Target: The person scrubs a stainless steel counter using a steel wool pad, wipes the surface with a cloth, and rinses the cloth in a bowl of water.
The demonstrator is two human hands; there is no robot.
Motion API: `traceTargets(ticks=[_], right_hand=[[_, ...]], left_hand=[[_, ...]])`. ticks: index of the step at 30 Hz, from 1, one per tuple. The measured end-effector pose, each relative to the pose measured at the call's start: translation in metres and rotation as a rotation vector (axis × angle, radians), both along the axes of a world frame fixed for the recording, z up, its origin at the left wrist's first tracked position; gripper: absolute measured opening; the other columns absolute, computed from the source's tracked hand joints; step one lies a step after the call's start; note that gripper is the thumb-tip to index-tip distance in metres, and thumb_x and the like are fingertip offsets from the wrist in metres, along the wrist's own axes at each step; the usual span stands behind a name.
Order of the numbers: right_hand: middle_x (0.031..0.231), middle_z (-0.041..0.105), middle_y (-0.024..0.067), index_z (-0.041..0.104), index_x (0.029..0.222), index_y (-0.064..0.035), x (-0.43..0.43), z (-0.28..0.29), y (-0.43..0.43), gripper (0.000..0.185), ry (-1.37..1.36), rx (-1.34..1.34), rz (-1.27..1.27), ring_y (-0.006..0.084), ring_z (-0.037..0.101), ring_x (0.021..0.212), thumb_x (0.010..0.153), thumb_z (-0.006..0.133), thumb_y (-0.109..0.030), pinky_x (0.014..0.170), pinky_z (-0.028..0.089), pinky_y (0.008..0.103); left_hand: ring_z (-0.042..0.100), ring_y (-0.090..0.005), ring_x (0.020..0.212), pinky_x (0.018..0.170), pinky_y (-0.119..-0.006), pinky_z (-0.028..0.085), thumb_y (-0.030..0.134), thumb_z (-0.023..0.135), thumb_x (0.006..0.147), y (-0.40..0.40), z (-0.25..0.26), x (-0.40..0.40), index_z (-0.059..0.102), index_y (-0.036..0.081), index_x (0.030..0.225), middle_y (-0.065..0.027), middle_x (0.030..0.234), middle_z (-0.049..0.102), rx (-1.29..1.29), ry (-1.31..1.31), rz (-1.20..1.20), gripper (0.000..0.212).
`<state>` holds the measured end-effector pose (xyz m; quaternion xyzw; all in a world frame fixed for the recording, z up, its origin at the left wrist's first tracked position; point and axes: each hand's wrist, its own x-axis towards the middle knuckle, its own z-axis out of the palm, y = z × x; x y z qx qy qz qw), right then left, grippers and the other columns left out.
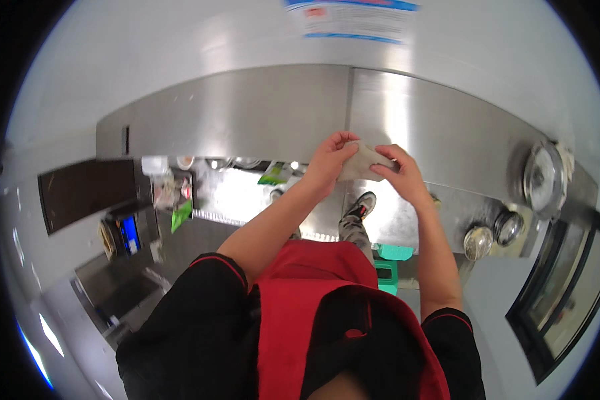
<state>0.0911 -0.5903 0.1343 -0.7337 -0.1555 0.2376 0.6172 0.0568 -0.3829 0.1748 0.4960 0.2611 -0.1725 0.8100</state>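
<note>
Both hands are raised near the middle of the view, in front of a stainless steel upper shelf (280, 110). A pale, thin, crumpled piece of cloth or film (359, 164) is stretched between them. My left hand (331, 159) pinches its left side between thumb and fingers. My right hand (399, 170) grips its right side near the upper corner. What exactly the piece is made of I cannot tell. Below the hands lies a steel counter (390, 215), and part of a shoe (364, 204) shows there.
A green and white packet (276, 173) lies left of the hands. Farther left are a white container (155, 165) and a bin of packaged items (172, 192). Round metal-rimmed lids or bowls (478, 243) stand at the right, with a larger one (545, 179) on the shelf. Green plastic crates (387, 272) sit below.
</note>
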Motion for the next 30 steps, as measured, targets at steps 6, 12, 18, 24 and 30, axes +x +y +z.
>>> traceTargets(ticks=[6,12,18,24,30], right_hand=[[0.096,0.058,-0.0016,0.059,0.105,-0.0066,-0.012,0.012,0.147,0.027,0.165,0.090,0.164,0.0082,0.054,0.091,0.084,0.075,-0.004,0.079,0.045,0.0240],[0.090,0.062,-0.0018,0.066,0.113,-0.0065,-0.037,0.030,0.297,0.024,0.337,0.000,0.201,0.0059,0.052,0.079,0.091,0.072,-0.014,0.072,0.041,0.0222],[0.095,0.066,0.0041,0.069,0.098,-0.0028,-0.041,0.022,0.415,0.008,-0.185,0.020,0.166,0.0135,0.057,0.085,0.091,0.068,-0.006,0.078,0.045,0.0265],[0.098,0.066,0.0094,0.066,0.095,-0.0011,-0.013,0.064,0.471,0.006,-0.657,-0.034,0.125,0.0241,0.061,0.089,0.091,0.065,-0.004,0.086,0.048,0.0314],[0.101,0.067,0.0051,0.066,0.092,-0.0058,-0.031,0.055,0.421,0.006,-1.088,-0.500,0.339,0.0270,0.061,0.096,0.089,0.063,-0.003,0.101,0.041,0.0451]], left_hand=[[0.063,-0.0158,0.102,0.088,-0.033,0.054,0.020,0.059,0.100,0.146,0.002,-0.064,0.059,0.008,0.121,-0.0050,0.113,0.064,-0.060,-0.055,0.146,0.025],[0.063,-0.0160,0.103,0.088,-0.032,0.053,0.021,0.056,0.101,0.284,-0.001,-0.103,0.064,0.005,0.120,-0.0058,0.110,0.066,-0.228,-0.019,0.281,0.026],[0.063,-0.0140,0.095,0.083,-0.029,0.052,0.010,0.053,0.099,0.398,-0.008,-0.130,0.068,0.004,0.117,-0.0050,0.104,0.066,0.121,-0.086,0.258,0.025],[0.053,-0.0099,0.077,0.073,-0.023,0.046,0.004,0.054,0.096,0.472,0.002,-0.114,0.072,0.008,0.111,0.0010,0.089,0.060,0.372,-0.253,0.393,0.024],[0.055,-0.0145,0.074,0.067,-0.028,0.043,-0.002,0.054,0.091,0.459,-0.050,-0.151,0.072,0.007,0.104,-0.0064,0.089,0.063,0.844,-0.303,0.418,0.024]])
